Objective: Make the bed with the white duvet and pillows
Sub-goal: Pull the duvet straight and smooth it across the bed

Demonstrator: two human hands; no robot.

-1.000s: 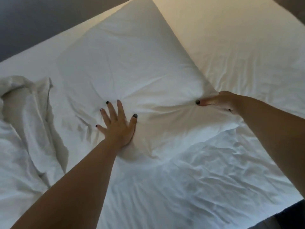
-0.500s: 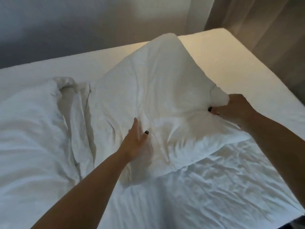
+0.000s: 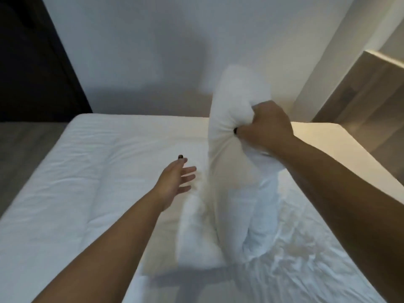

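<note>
**Pillow raised for placement at the head of the bed**

Bed (image 3: 65,193): the largest item, covered in white and seen from the side. The sheet is smooth on the left half and creased on the right, near side.

Wall (image 3: 142,62): pale and plain, directly behind the bed's far edge. A wood-toned panel (image 3: 360,90) stands at the far right.

Second pillow or folded duvet (image 3: 65,178): a flat, padded white shape lies along the left part of the bed; which of the two it is cannot be told.

Pillow (image 3: 229,171): white and soft, held upright on its lower end, which rests on the bed right of centre. The upper part is blurred and bent over where it is gripped.

Right hand (image 3: 265,127): clamped on a bunched handful of the pillow's upper edge, fingers curled into the fabric.

Left hand (image 3: 178,178): held out with fingers spread and relaxed, just beside the pillow's left face, gripping nothing; contact cannot be confirmed.

Step in hand, as judged: the pillow is being turned or shaken out before being laid flat. To do this well, the free edge should be taken by the left hand so the filling is spread evenly, and the pillow should be set square to the bed's far edge, its creases then pressed out.
</note>
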